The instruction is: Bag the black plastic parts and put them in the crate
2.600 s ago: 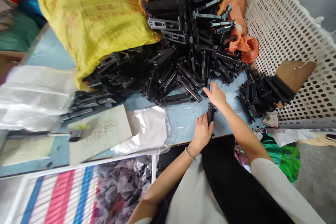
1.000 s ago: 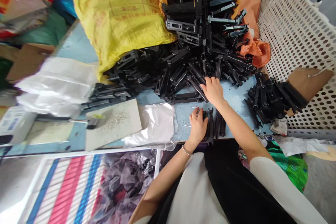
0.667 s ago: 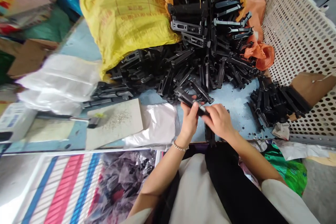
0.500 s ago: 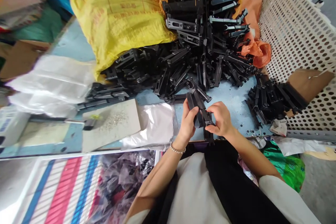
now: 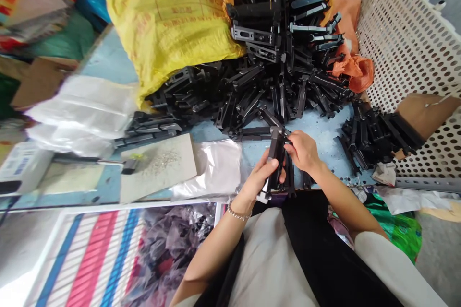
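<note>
Both hands hold one long black plastic part [image 5: 275, 158] upright over the near edge of the blue table [image 5: 324, 129]. My left hand [image 5: 260, 178] grips its lower end and my right hand [image 5: 301, 149] pinches its upper end. Beneath it, a few black parts [image 5: 290, 181] lie side by side at the table edge. A big heap of the same black parts [image 5: 273, 67] spills from a sack just beyond my hands.
A yellow sack [image 5: 165, 14] and an orange sack [image 5: 338, 14] lie behind the heap. A smaller pile of black parts [image 5: 374, 134] sits by the white perforated basket [image 5: 410, 48] at right. Clear plastic bags [image 5: 212, 168] and a grey board [image 5: 158, 165] lie at left.
My right hand pulled one part from the heap and brought it to my left hand. Both hands turned it from slanting to upright, nearer my body.
</note>
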The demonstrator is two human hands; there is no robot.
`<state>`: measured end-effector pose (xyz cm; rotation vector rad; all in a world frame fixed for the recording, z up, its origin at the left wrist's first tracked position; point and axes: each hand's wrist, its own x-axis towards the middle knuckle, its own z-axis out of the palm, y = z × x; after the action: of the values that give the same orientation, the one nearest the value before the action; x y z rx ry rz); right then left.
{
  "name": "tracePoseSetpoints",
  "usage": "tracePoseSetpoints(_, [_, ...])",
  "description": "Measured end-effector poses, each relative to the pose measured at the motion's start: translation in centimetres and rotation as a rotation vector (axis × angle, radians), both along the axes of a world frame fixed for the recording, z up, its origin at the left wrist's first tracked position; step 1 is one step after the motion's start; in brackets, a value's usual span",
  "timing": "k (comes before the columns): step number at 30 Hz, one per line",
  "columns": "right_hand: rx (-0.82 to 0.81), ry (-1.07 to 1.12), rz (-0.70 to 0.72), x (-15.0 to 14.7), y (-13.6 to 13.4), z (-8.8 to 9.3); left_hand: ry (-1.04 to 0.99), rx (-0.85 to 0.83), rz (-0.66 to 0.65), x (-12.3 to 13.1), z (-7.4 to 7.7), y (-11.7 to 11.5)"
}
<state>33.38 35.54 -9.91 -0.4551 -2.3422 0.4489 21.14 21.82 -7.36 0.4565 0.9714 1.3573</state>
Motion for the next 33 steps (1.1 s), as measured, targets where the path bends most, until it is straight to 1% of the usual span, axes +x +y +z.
tracePoseSetpoints(1, [-0.060,0.009,0.010,0.0,-0.1,-0.1,0.075,-0.010,0.003,0.3,0.1,-0.1])
tracePoseSetpoints(2, [-0.184,0.030,0.013,0.0,-0.3,-0.3,0.152,-0.018,0.019,0.5,0.2,-0.1])
tracePoseSetpoints(4, [-0.556,0.098,0.004,-0.1,-0.9,-0.5,0.269,-0.022,0.067,0.8,0.2,0.0])
tracePoseSetpoints(5, [-0.730,0.132,-0.004,0.0,-1.3,-0.6,0.293,-0.031,0.091,0.8,0.2,0.1])
tracePoseSetpoints(6, [-0.843,0.148,-0.002,0.1,-1.8,-0.6,0.289,-0.048,0.116,0.8,0.2,0.3])
tracePoseSetpoints(7, [-0.866,0.136,0.013,0.3,-2.3,-0.6,0.267,-0.076,0.149,0.7,0.1,0.5])
tracePoseSetpoints(8, [-0.792,0.095,0.051,0.5,-2.9,-0.6,0.239,-0.114,0.197,0.6,0.0,0.6])
tracePoseSetpoints(9, [-0.636,0.038,0.095,0.9,-3.5,-0.6,0.213,-0.155,0.249,0.4,-0.1,0.8])
tracePoseSetpoints(11, [-0.214,-0.040,0.150,1.4,-4.9,-0.8,0.183,-0.216,0.334,0.2,-0.3,1.0])
tracePoseSetpoints(12, [-0.026,-0.049,0.143,1.7,-5.6,-1.0,0.185,-0.231,0.352,0.1,-0.6,1.0])
tracePoseSetpoints(13, [0.108,-0.047,0.116,1.8,-6.1,-1.2,0.202,-0.232,0.362,0.0,-0.9,1.0])
tracePoseSetpoints(14, [0.178,-0.053,0.089,1.8,-6.4,-1.5,0.240,-0.223,0.371,0.0,-1.3,0.8])
tracePoseSetpoints(15, [0.182,-0.081,0.073,1.7,-6.5,-1.7,0.294,-0.209,0.386,-0.1,-1.8,0.6])
tracePoseSetpoints(17, [0.080,-0.196,0.087,1.2,-5.9,-1.9,0.434,-0.195,0.424,-0.3,-3.2,-0.1])
tracePoseSetpoints(19, [-0.045,-0.311,0.057,0.2,-4.1,-1.9,0.577,-0.234,0.415,-0.3,-4.8,-0.8])
tracePoseSetpoints(20, [-0.079,-0.352,-0.010,-0.6,-3.0,-1.8,0.654,-0.260,0.382,-0.3,-5.7,-1.2])
tracePoseSetpoints(21, [-0.088,-0.389,-0.108,-1.4,-1.7,-1.8,0.747,-0.275,0.335,-0.1,-6.5,-1.4])
tracePoseSetpoints(23, [-0.055,-0.512,-0.294,-3.3,0.9,-1.9,0.970,-0.267,0.248,0.2,-7.9,-1.7])
tracePoseSetpoints(24, [-0.059,-0.593,-0.339,-4.1,2.0,-2.0,1.074,-0.257,0.228,0.3,-8.5,-1.8])
tracePoseSetpoints(26, [-0.110,-0.703,-0.357,-5.1,3.8,-2.2,1.209,-0.248,0.232,0.2,-9.3,-1.7])
tracePoseSetpoints(28, [-0.197,-0.672,-0.340,-5.1,4.6,-2.1,1.205,-0.229,0.273,-0.3,-9.5,-1.5])
tracePoseSetpoints(30, [-0.328,-0.494,-0.287,-4.1,4.3,-1.9,1.072,-0.161,0.332,-0.9,-9.0,-1.0])
tracePoseSetpoints(31, [-0.441,-0.384,-0.229,-3.4,3.7,-1.7,0.942,-0.112,0.375,-1.2,-8.4,-0.6])
tracePoseSetpoints(33, [-0.754,-0.200,-0.042,-1.8,1.8,-1.3,0.569,0.007,0.451,-1.5,-6.6,0.3])
